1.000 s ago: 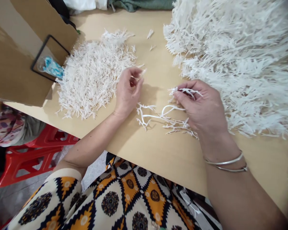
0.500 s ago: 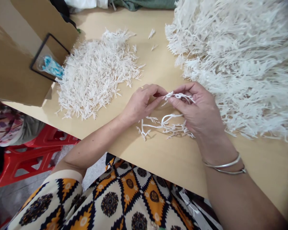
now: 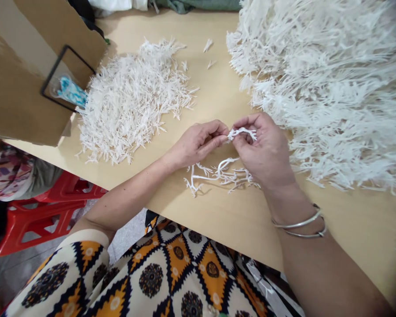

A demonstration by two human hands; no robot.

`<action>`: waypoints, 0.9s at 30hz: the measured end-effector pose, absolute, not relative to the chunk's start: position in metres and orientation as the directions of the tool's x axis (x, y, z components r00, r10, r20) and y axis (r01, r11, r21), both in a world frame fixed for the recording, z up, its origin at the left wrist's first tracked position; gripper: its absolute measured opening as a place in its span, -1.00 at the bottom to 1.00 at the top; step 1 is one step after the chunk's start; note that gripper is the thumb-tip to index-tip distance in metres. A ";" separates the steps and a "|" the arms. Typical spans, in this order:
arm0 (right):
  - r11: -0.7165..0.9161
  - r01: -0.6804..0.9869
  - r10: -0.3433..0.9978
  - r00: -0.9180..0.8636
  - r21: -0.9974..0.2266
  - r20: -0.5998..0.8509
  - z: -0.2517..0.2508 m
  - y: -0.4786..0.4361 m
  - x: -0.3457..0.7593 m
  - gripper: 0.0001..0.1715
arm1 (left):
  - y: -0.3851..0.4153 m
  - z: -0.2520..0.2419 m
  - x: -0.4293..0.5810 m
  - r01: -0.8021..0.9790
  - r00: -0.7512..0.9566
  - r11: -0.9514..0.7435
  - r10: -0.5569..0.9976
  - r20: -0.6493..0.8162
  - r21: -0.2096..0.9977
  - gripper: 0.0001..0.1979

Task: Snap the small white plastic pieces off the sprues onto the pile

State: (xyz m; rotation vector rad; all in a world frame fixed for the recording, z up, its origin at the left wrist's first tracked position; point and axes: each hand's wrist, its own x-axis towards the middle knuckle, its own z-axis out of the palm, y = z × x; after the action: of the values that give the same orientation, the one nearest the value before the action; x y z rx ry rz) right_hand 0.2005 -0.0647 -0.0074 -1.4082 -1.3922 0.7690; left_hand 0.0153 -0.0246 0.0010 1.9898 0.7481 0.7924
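My left hand (image 3: 203, 143) pinches one end of a white branching plastic stem (image 3: 242, 131) between thumb and forefinger. Close beside it, my right hand (image 3: 265, 147) is closed on the same stem's middle, thumb below and fingers above. The stem's forked twigs stick out over my right fingers. Below the hands, a longer white branched stem (image 3: 206, 178) lies or hangs over the table, its right part running under my right hand. Whether it joins the held piece is hidden.
A pile of small white sprigs (image 3: 135, 101) covers the table's left. Longer white fronds (image 3: 320, 92) are heaped at the right. A cardboard box (image 3: 29, 66) stands at the left edge, a plastic cup (image 3: 71, 91) in a black frame before it. Red stools (image 3: 39, 224) stand beyond the table edge.
My right hand has shifted slightly left, nearer my left hand. The held stem's twigs have moved left with it, and the branched stem below has shifted a little left.
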 end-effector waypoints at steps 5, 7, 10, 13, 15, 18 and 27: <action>0.073 0.439 0.963 0.201 -0.895 0.177 -0.012 -0.060 0.197 -0.79 | -0.030 0.003 0.016 0.136 0.633 -0.417 0.734 0.245 0.898 -0.71; 0.076 0.475 0.951 0.231 -0.877 0.207 -0.015 -0.056 0.200 -0.77 | -0.036 0.005 0.019 0.069 0.705 -0.367 0.676 0.215 0.928 -0.72; 0.086 0.404 0.948 0.247 -0.911 0.199 -0.018 -0.051 0.208 -0.76 | -0.042 0.004 0.024 0.024 0.738 -0.332 0.642 0.207 0.943 -0.72; 0.091 0.260 0.961 0.231 -0.961 0.153 -0.018 -0.050 0.215 -0.76 | -0.038 -0.001 0.024 0.084 0.571 -0.338 0.787 0.233 0.937 -0.69; 0.090 0.204 0.964 0.229 -0.975 0.136 -0.017 -0.052 0.217 -0.75 | -0.034 -0.003 0.022 0.136 0.460 -0.353 0.850 0.257 0.925 -0.66; 0.053 0.116 0.972 0.224 -0.992 0.078 -0.013 -0.055 0.218 -0.75 | -0.029 -0.005 0.020 0.181 0.393 -0.399 0.867 0.306 0.899 -0.67; 0.038 -0.017 0.970 0.241 -0.999 0.032 -0.006 -0.056 0.215 -0.73 | -0.004 -0.020 -0.005 0.553 -0.057 -0.476 0.798 0.601 0.684 -0.50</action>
State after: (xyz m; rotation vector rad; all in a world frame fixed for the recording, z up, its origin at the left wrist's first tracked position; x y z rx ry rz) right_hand 0.2146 -0.0564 -0.0061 -1.2734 -1.0305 1.0138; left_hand -0.0052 -0.0041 -0.0202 1.9827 1.4610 1.5494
